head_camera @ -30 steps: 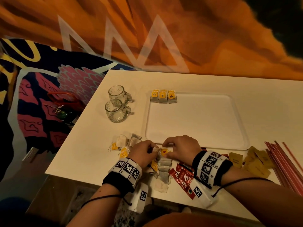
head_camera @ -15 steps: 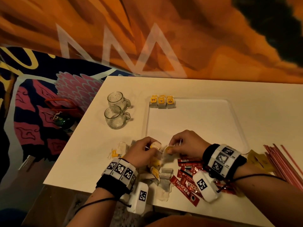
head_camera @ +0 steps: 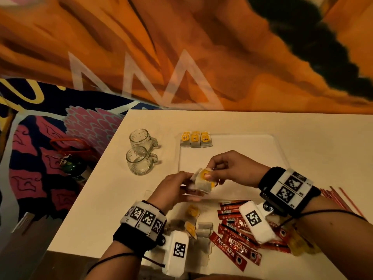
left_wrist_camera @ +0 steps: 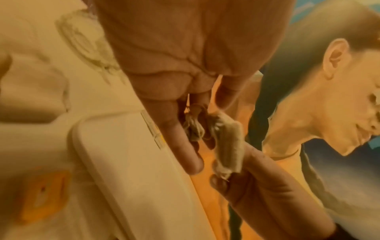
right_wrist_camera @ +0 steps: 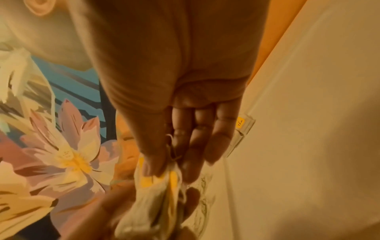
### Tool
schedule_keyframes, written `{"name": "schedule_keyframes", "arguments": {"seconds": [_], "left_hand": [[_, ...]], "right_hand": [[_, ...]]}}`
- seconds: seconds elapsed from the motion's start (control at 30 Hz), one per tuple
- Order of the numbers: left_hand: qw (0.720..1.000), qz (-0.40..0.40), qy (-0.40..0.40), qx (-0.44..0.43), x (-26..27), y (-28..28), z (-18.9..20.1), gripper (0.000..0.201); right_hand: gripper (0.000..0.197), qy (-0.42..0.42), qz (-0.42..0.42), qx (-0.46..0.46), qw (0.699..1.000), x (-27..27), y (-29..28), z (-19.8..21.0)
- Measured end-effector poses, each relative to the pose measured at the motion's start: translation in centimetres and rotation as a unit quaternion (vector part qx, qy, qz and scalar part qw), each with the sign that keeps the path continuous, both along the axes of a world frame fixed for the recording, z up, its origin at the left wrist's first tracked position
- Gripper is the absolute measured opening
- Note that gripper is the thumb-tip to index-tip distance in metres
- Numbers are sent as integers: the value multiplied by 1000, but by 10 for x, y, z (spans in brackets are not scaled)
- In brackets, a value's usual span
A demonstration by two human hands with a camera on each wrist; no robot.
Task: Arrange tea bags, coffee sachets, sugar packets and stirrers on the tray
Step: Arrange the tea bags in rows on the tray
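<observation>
Both hands hold a small bunch of tea bags (head_camera: 202, 181) with yellow tags just above the near left corner of the white tray (head_camera: 242, 158). My left hand (head_camera: 181, 185) grips the bags (left_wrist_camera: 226, 146) from the left. My right hand (head_camera: 217, 172) pinches the tags and strings (right_wrist_camera: 162, 178) from the right. Three tea bags (head_camera: 195, 139) lie in a row at the tray's far left corner. More tea bags (head_camera: 193, 223) lie on the table near my left wrist, and red coffee sachets (head_camera: 236, 245) beside them.
Two glass mugs (head_camera: 141, 152) stand left of the tray. Red stirrers (head_camera: 343, 201) lie at the right, yellow packets (head_camera: 298, 243) under my right forearm. The table's left edge drops to a patterned floor with a small green object (head_camera: 70, 164).
Both hands have lifted the tea bags from the pile at the table's near edge and carried them up and forward to the tray's near left corner.
</observation>
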State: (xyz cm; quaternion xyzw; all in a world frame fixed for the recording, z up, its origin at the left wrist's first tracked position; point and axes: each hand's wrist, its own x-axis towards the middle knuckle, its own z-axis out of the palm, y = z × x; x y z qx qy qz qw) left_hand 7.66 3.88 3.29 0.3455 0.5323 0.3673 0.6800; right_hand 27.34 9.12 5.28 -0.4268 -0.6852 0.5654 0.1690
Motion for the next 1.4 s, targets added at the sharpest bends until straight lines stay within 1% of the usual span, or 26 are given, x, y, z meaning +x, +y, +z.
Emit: {"name": "schedule_keyframes", "arguments": {"seconds": [0.07, 0.13, 0.2, 0.27, 0.3, 0.4, 0.5, 0.63, 0.77, 0.83, 0.9, 1.0, 1.03, 1.13, 1.2, 1.3, 1.4], "left_hand": [[999, -15, -31, -12, 5, 0, 0, 42], [999, -30, -40, 7, 7, -2, -2, 47], [999, -20, -45, 21, 5, -3, -4, 39], [999, 8, -46, 22, 2, -2, -6, 27], [998, 23, -50, 18, 1, 0, -7, 24], [996, 66, -59, 15, -3, 5, -10, 22], [994, 93, -62, 14, -7, 11, -13, 19], [990, 109, -90, 6, -11, 19, -13, 19], [988, 119, -97, 5, -18, 29, -17, 19], [989, 118, -84, 14, -24, 33, -22, 16], [991, 119, -65, 21, -29, 37, -27, 13], [994, 109, -16, 14, -36, 44, -36, 16], [994, 108, -11, 12, -38, 46, -38, 18], [992, 124, -37, 4, -40, 54, -44, 18], [991, 128, -45, 0, -41, 59, -45, 17], [990, 137, -39, -4, -44, 66, -49, 12], [989, 145, -42, -6, -45, 75, -52, 11]], "right_hand": [[10, -3, -26, 13, 1000, -2, 0, -1], [14, 2, -56, 27, 998, -1, 0, -2], [16, 11, -74, 40, 996, 0, -1, -2], [15, 21, -96, 53, 994, 2, -2, -1], [14, 25, -107, 60, 992, 3, -2, -1], [13, 34, -136, 70, 988, 8, 3, 0], [10, 47, -167, 52, 983, 11, 11, 0], [10, 51, -176, 29, 983, 10, 24, -6], [14, 42, -184, 20, 982, 4, 38, -14], [11, 19, -174, 32, 984, -1, 46, -19], [7, -23, -143, 59, 988, -10, 56, -27], [6, -73, -94, 61, 991, -28, 73, -45], [7, -91, -84, 60, 991, -33, 79, -51], [9, -140, -65, 70, 986, -50, 100, -66], [12, -173, -67, 89, 979, -58, 113, -73], [12, -209, -95, 116, 966, -68, 137, -78], [7, -232, -130, 140, 954, -75, 157, -79]]}}
